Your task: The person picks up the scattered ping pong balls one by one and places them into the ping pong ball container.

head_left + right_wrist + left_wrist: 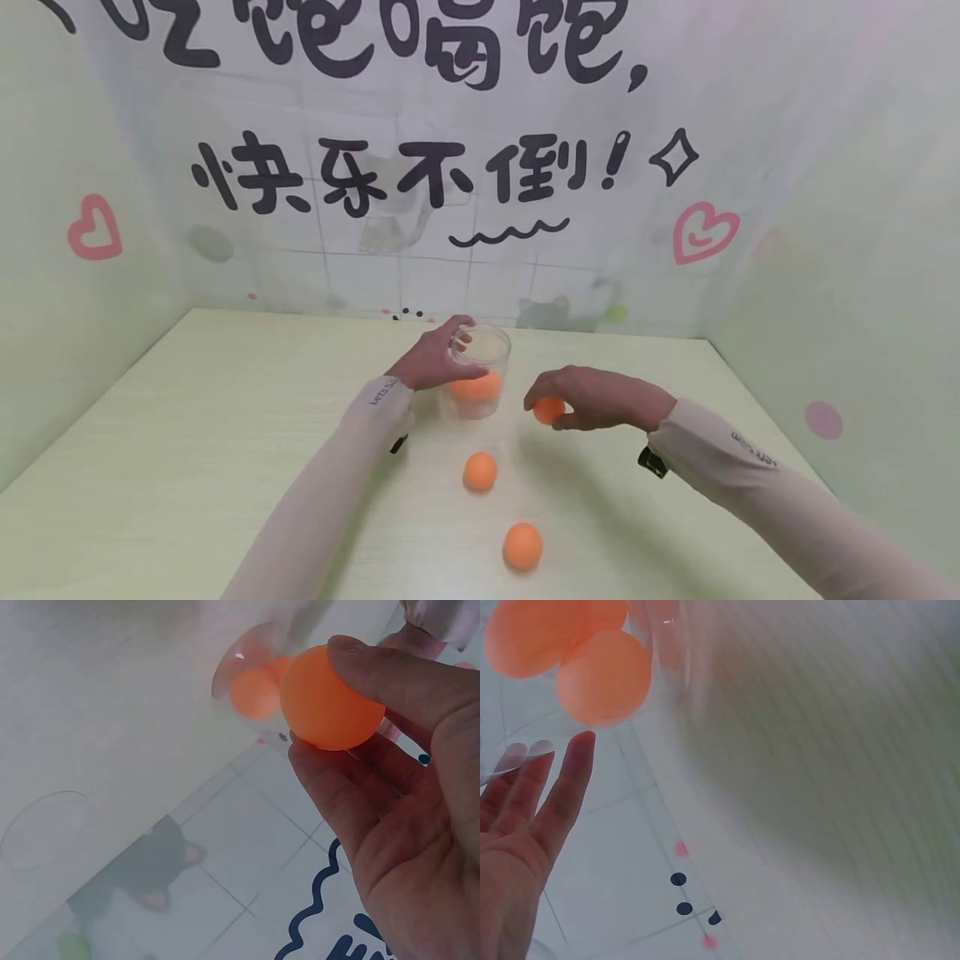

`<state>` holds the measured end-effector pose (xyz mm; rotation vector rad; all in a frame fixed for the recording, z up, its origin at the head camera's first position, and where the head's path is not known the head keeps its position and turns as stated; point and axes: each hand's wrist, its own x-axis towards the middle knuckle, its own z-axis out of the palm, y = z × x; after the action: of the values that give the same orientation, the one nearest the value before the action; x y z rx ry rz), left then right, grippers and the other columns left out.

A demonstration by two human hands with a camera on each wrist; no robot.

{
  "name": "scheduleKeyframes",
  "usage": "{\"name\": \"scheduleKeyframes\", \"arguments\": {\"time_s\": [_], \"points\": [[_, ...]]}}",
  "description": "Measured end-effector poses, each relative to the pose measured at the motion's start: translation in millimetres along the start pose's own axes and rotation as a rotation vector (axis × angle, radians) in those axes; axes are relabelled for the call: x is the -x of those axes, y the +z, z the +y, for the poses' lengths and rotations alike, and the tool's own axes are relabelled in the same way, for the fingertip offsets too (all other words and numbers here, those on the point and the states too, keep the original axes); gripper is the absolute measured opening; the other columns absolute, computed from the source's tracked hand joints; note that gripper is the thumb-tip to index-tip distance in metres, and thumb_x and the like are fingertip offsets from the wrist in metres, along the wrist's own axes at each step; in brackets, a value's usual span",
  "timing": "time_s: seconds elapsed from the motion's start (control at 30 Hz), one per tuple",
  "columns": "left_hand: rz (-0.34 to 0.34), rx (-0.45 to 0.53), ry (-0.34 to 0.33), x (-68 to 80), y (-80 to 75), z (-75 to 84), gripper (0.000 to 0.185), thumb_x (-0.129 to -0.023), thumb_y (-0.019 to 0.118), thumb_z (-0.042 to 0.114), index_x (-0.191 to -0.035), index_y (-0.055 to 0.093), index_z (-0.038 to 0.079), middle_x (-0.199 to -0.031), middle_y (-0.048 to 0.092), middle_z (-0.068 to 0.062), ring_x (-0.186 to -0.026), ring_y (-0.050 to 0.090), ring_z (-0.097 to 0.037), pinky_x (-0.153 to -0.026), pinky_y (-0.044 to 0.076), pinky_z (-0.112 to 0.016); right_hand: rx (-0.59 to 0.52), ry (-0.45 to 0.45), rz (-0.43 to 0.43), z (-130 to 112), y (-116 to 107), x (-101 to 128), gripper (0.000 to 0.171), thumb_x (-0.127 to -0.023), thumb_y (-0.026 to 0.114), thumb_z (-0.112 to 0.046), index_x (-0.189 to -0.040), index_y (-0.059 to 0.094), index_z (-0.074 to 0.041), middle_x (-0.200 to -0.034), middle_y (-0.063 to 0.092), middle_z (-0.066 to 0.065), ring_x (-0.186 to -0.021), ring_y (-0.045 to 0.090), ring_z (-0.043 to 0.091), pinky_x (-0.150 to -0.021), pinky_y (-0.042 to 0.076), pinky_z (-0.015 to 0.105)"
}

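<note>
Pale table point(187, 467), two loose balls point(480, 471)

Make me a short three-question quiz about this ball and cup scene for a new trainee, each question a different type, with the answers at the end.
1. True or false: the right hand pinches an orange ball.
2. How many orange balls lie loose on the table?
3. Multiple choice: what does the left hand hold? A) a spoon B) the clear cup C) a lid

Key
1. True; fingers and thumb pinch it beside the cup.
2. Two: the nearer ball and the farther ball.
3. B; the cup already has at least one orange ball inside.
</note>
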<state>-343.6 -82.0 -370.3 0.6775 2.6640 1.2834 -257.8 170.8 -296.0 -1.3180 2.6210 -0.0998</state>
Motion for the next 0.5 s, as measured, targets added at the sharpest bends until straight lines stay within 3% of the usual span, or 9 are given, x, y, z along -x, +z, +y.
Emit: {"name": "scheduleKeyframes", "arguments": {"time_s": [0.2,0.5], "points": [[0.004,0.01,0.007,-1.0,-0.9,4.4,0.08,-0.075,0.076,0.042,-0.14,0.035,0.021,-0.131,0.055,-0.014,-0.119,0.055,-0.028,-0.098,0.044,-0.048,0.045,0.024,-0.006,8,-29,-13,0.033,-0.083,0.069,-0.004,-0.115,0.065,-0.01,-0.112,0.066,0.004,-0.097,0.059,0.018,-0.09,0.049,0.036],[-0.002,0.004,0.0,1.4,-0.6,1.9,0.081,-0.075,0.076,0.043,-0.141,0.034,0.021,-0.13,0.056,-0.014,-0.119,0.054,-0.028,-0.097,0.044,-0.048,0.085,0.046,0.051,14,-66,-36,0.031,-0.082,0.068,-0.001,-0.112,0.065,-0.009,-0.103,0.066,0.004,-0.091,0.057,0.019,-0.087,0.048,0.037]]}}
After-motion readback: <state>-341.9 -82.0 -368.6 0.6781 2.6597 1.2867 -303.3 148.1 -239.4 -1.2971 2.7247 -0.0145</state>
